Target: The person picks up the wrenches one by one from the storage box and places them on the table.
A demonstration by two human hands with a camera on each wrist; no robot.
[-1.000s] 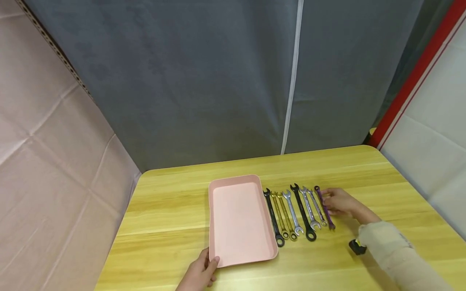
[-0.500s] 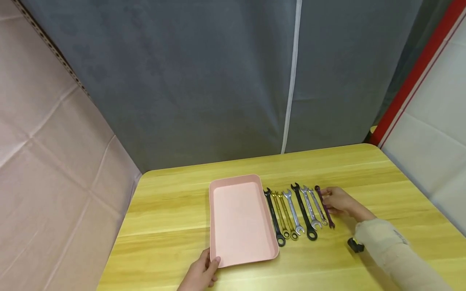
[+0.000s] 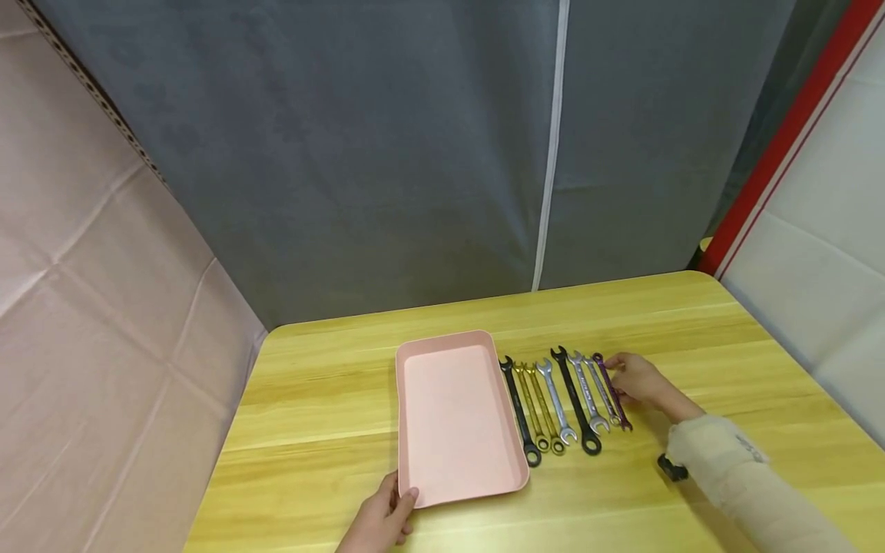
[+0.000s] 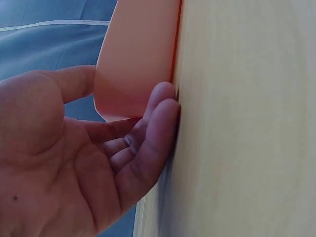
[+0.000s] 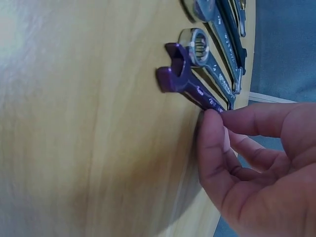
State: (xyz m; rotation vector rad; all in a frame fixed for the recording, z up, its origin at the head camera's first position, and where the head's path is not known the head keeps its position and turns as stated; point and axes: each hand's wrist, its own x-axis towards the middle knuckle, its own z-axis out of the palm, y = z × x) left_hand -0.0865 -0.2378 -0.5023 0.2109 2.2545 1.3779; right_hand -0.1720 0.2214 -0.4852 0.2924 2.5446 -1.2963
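My left hand (image 3: 376, 516) holds the near left corner of a pink rectangular tray (image 3: 458, 422), thumb over the rim. In the left wrist view its fingers curl against the tray's outer wall (image 4: 140, 54), low by the tabletop. On the right, my right hand (image 3: 641, 381) pinches the shank of a purple combination wrench (image 3: 611, 392), the last in a row. The right wrist view shows thumb and fingertip meeting at this wrench, its open end (image 5: 173, 74) pointing away from them. A small silver wrench (image 3: 603, 392) lies right beside it.
Between tray and purple wrench lie more wrenches side by side: a black one (image 3: 520, 411) near the tray, several gold (image 3: 532, 407) and silver ones, and a larger black one (image 3: 575, 401). A grey curtain (image 3: 387, 169) hangs behind the wooden table (image 3: 311, 399).
My right hand has shifted the purple wrench slightly left, closer to the small silver wrench. The left hand and tray stay in place.
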